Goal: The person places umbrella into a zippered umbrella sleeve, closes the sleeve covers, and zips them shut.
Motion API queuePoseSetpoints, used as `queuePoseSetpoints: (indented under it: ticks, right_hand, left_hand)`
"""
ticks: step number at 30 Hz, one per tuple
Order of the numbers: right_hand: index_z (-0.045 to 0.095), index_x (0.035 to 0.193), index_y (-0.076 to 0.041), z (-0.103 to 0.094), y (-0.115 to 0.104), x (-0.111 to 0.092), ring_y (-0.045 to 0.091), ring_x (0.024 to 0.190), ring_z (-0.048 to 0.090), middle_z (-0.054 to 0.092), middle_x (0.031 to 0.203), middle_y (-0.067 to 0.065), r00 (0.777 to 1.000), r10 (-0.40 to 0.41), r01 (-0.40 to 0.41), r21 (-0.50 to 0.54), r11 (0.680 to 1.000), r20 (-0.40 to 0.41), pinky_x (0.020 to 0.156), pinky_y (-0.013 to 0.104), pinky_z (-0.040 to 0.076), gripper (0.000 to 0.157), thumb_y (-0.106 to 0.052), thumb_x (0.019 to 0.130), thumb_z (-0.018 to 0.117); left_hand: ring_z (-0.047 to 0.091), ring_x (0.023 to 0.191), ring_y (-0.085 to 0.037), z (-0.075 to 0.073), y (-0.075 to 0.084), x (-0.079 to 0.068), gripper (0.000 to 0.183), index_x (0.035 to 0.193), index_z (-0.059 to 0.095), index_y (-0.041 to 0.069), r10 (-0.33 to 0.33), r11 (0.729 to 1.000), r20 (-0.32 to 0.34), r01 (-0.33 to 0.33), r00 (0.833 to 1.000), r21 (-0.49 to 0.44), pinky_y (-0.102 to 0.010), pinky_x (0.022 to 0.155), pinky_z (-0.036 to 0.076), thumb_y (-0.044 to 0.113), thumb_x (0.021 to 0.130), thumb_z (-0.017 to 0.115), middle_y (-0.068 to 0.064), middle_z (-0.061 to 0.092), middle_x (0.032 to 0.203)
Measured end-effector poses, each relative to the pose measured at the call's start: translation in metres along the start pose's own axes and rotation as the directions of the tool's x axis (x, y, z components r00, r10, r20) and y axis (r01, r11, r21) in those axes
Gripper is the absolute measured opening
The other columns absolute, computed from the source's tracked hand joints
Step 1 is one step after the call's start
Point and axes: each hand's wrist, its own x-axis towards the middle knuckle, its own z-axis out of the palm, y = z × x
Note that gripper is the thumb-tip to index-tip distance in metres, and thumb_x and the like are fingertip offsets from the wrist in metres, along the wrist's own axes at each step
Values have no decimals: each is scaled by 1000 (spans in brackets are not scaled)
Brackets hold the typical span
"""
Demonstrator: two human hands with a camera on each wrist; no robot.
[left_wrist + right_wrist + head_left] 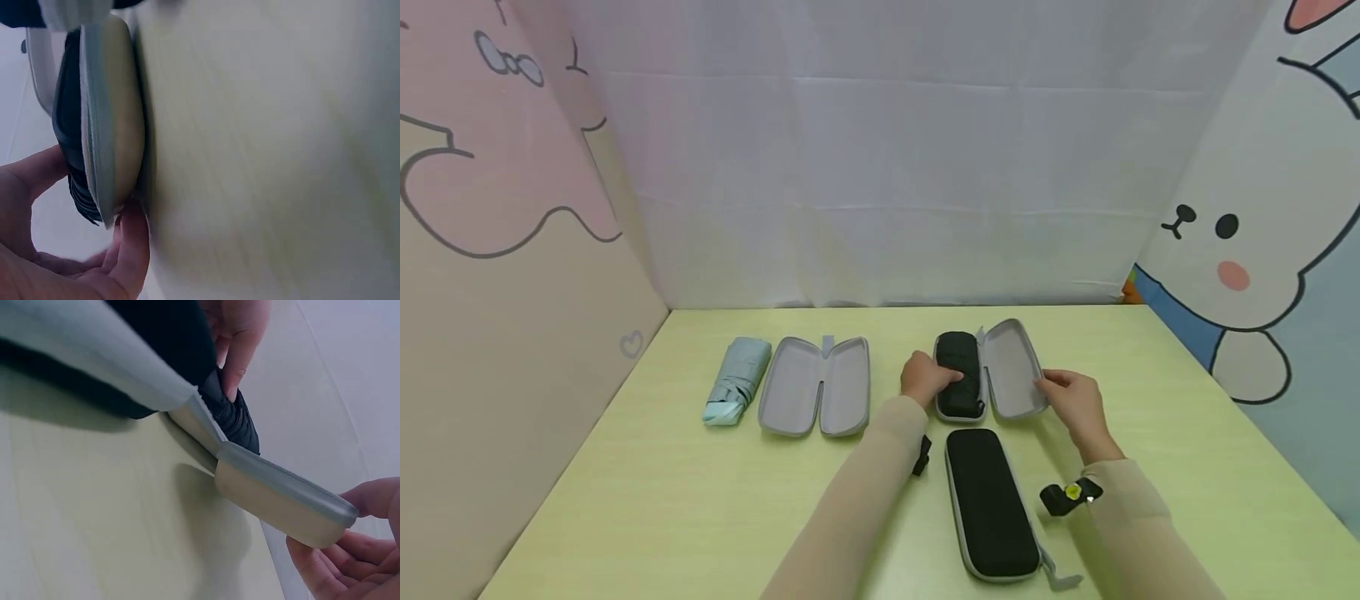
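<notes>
In the head view, an opened umbrella case (1015, 375) with a grey lining lies at the back right, a black folded umbrella (958, 367) in its left half. My left hand (925, 379) grips that half at its left side. The left wrist view shows the thumb over the black umbrella (74, 119) and the fingers against the beige outer shell (125, 119). At the other side, my right hand (1077, 408) pinches the edge of the raised lid. In the right wrist view, its thumb and fingers hold the lid's end (281, 494).
A closed black case (992, 504) with a grey strap lies between the forearms. To the left, another case (816, 387) lies spread open, beside a light blue folded umbrella (737, 382). White sheeting (880, 183) stands behind the table (700, 517).
</notes>
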Motion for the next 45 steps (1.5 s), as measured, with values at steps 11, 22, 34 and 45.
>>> queuePoseSetpoints:
  ticks: [11,22,34,45]
  right_hand:
    - [56,118,13,-4,-8,1,30,96,57,58,113,28,1000,-18,18,0,1000,15,73,27,48,40,-18,92,55]
    - [58,116,12,-3,-13,5,32,93,59,60,109,27,998,-59,59,-32,998,-8,69,27,49,37,-16,92,56]
    - [61,110,10,4,-25,6,35,85,61,64,98,25,980,-196,189,-155,970,-29,65,36,52,33,-15,89,60]
    - [61,108,11,12,-36,6,36,85,61,63,96,26,953,-304,296,-236,926,6,71,46,51,30,-11,88,59]
  left_hand:
    - [53,108,-30,-1,-4,3,65,127,50,-5,-128,967,82,142,988,-212,-38,91,43,48,90,51,-18,55,121]
    - [63,77,-25,0,-4,0,66,135,39,-7,-173,874,145,220,974,-433,-32,73,51,44,93,46,-21,50,126]
    - [56,58,-20,3,-4,4,65,134,39,-5,-214,815,185,279,959,-508,-33,62,54,43,92,47,-13,53,80]
    - [57,57,-19,3,0,-3,62,132,40,-5,-200,769,209,286,957,-571,-33,64,55,42,93,46,-12,52,77]
